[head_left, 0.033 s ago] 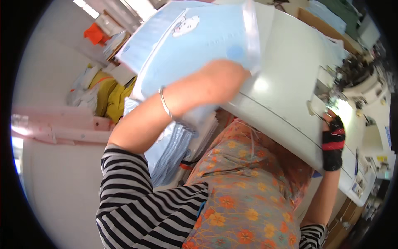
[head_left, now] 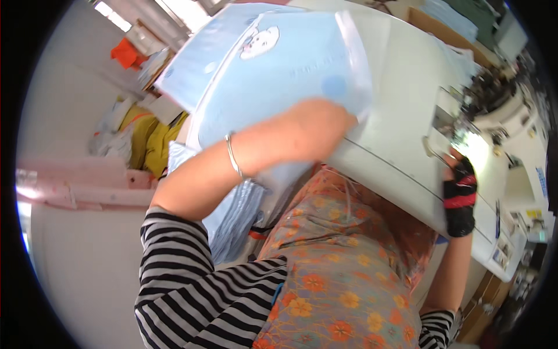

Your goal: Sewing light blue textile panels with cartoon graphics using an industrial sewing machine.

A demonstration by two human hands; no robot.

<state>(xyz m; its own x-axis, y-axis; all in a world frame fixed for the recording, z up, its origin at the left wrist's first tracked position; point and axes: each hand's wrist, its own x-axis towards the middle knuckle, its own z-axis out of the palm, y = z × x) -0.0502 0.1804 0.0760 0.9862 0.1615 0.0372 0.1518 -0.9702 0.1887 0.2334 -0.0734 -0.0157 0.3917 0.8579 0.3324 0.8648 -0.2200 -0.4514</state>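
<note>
1 left hand [head_left: 325, 128], at cloth's near edge, finger closure indeterminable | 1 gloved right hand [head_left: 460, 192], beside 1 sewing machine [head_left: 514, 119], grip indeterminable | 1 dog-printed blue cloth [head_left: 302, 52], on 1 white table [head_left: 401, 64]

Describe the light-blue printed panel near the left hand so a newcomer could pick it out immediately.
Find the glossy white worktable across the upper middle. On its left part, just beyond the bare left hand, lies a broad light-blue, cloth-like panel. Unlike the pale-blue sheet at its left, it bears a white cartoon animal head and a whitish strip along its right edge.
</note>
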